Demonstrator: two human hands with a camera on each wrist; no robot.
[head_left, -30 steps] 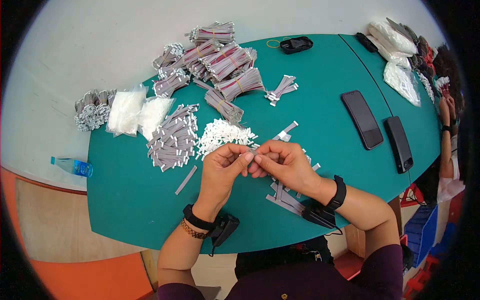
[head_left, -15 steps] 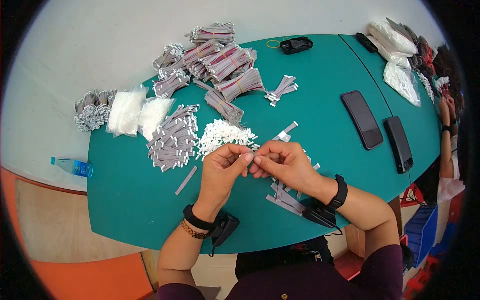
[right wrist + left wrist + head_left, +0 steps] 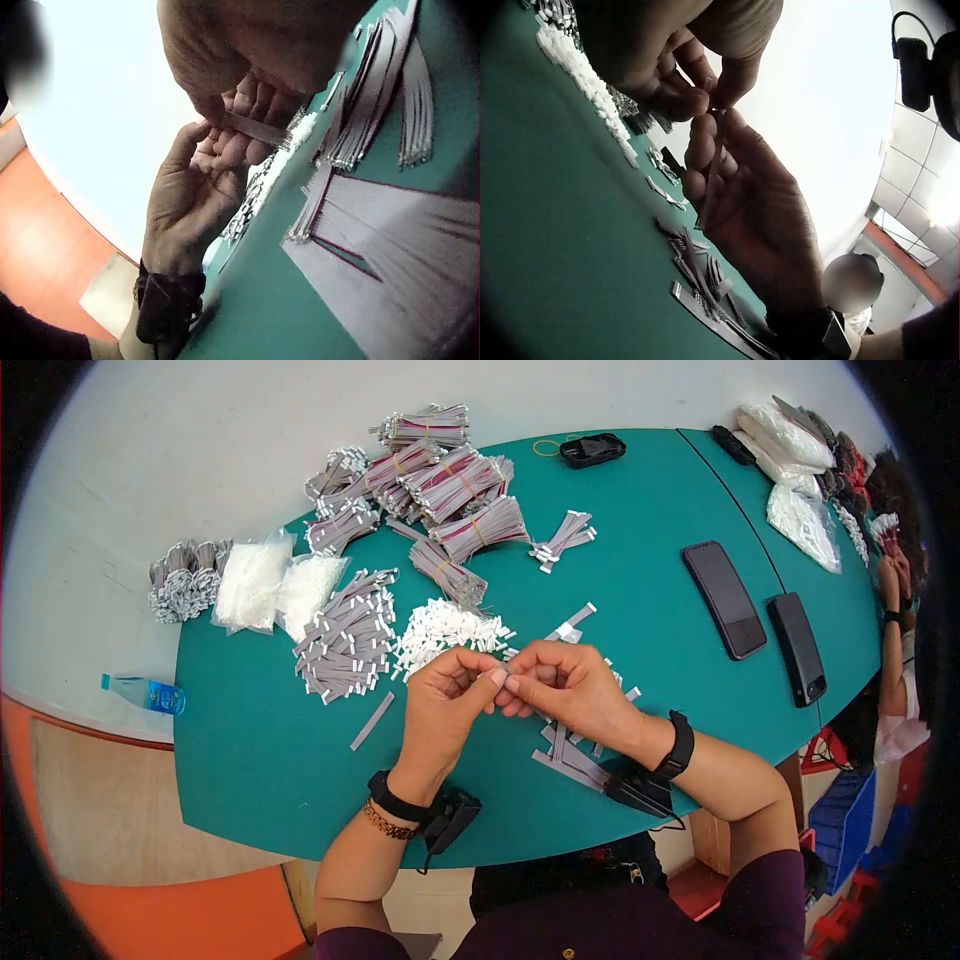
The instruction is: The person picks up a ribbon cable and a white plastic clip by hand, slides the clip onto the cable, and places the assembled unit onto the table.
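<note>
Both hands meet fingertip to fingertip above the green table. The right hand (image 3: 572,690) holds a flat grey strip (image 3: 256,129) between thumb and fingers; the strip lies across its palm side in the right wrist view. At the strip's end, the left hand (image 3: 438,705) pinches with thumb and index finger; a small pale tip (image 3: 708,84) shows there in the left wrist view. Just beyond the hands lies a heap of small white pieces (image 3: 445,632). Loose grey strips (image 3: 572,758) lie beneath the right hand. The fingertips hide most of the joined spot.
Left of the white heap lies a pile of white-tipped grey strips (image 3: 345,635). Banded bundles (image 3: 460,485) stand behind, beside clear bags (image 3: 253,582). A phone (image 3: 724,600) and a black case (image 3: 797,649) lie right. A bottle (image 3: 145,693) is left; another person's hands (image 3: 893,575) show far right.
The joined fingertips have shifted very slightly left, and the left wrist has moved a little to the right. The piles and other objects stay where they were.
</note>
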